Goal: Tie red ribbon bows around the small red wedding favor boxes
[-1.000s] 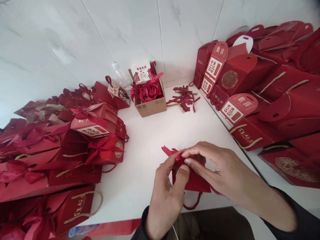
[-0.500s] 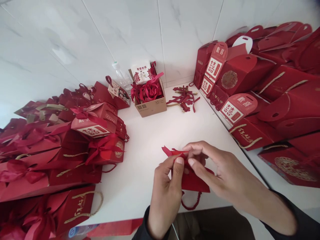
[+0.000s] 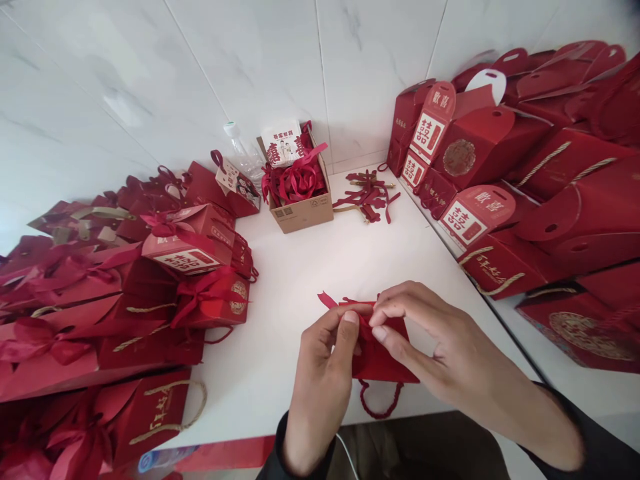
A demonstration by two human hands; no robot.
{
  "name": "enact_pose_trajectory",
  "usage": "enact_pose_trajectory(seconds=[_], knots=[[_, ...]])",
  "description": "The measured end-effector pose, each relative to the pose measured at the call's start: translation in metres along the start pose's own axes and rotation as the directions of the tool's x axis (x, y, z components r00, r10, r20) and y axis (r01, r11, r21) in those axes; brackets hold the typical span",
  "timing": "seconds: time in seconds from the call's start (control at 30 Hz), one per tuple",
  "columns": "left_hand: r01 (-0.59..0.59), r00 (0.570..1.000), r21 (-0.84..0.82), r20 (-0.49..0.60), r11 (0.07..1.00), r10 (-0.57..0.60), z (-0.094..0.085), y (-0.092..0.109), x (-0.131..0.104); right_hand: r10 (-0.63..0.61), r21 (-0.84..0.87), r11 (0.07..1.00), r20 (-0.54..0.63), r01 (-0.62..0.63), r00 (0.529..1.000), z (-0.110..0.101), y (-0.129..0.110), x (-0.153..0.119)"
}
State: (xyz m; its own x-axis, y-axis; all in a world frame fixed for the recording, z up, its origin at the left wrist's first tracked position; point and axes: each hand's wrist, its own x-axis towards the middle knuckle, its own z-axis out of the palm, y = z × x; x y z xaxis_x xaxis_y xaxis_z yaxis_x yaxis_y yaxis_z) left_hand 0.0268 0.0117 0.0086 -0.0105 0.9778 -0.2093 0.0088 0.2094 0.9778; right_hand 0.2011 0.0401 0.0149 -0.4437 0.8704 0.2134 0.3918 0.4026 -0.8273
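Note:
A small red gift box (image 3: pixel 385 363) stands on the white table in front of me, its dark red cord handle (image 3: pixel 381 412) hanging out toward the near edge. Red ribbon (image 3: pixel 328 300) lies across its top, one cut end poking out past my fingers on the left. With thumb and forefinger my left hand (image 3: pixel 330 360) pinches the ribbon over the box. My right hand (image 3: pixel 425 327) pinches ribbon just to the right, fingertips close to the left ones. The knot or loop between the fingers is mostly hidden.
Beribboned red boxes (image 3: pixel 200 240) crowd the left side; more red boxes (image 3: pixel 480 147) are stacked at right. At the back stand a cardboard box (image 3: pixel 305 215) of ribbon, a clear plastic bottle (image 3: pixel 237 143) and a pile of dark red ties (image 3: pixel 370 197).
My left hand has shifted slightly left, and the ribbon between my hands is drawn flatter. More of the box's top shows. The stacks around have stayed put.

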Motion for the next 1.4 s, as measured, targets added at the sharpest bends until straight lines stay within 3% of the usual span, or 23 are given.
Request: enact_pose_trajectory(seconds=[0.27, 0.5, 0.8, 0.97, 1.2, 1.4], knots=[[0.024, 0.999, -0.059, 0.024, 0.998, -0.023, 0.0030, -0.0006, 0.0013, 0.103, -0.051, 0.993, 0.000, -0.103, 0.995, 0.0058, 0.0055, -0.0076], [0.016, 1.000, -0.041, 0.009, 0.999, -0.016, 0.0031, -0.0033, -0.0011, 0.180, 0.010, 0.984, -0.009, -0.180, 0.984, 0.0021, 0.0069, -0.0033], [0.075, 0.997, -0.099, 0.034, 0.992, -0.072, 0.0035, -0.0039, -0.0004, 0.005, -0.154, 0.988, -0.073, -0.016, 0.997, 0.0052, 0.0076, -0.0010], [0.064, 0.998, -0.129, 0.012, 0.990, -0.063, 0.0038, -0.0037, -0.0020, 0.067, -0.126, 0.989, -0.045, -0.072, 0.997, 0.0023, 0.0060, -0.0034], [0.064, 0.998, -0.079, 0.015, 0.995, -0.063, 0.0042, -0.0032, -0.0016, 0.002, -0.186, 0.982, -0.077, -0.016, 0.997, 0.0036, 0.0041, -0.0004], [0.067, 0.998, -0.054, 0.012, 0.996, -0.067, 0.0040, -0.0033, -0.0026, 0.055, -0.185, 0.980, -0.085, -0.070, 0.995, 0.0042, 0.0027, -0.0028]])
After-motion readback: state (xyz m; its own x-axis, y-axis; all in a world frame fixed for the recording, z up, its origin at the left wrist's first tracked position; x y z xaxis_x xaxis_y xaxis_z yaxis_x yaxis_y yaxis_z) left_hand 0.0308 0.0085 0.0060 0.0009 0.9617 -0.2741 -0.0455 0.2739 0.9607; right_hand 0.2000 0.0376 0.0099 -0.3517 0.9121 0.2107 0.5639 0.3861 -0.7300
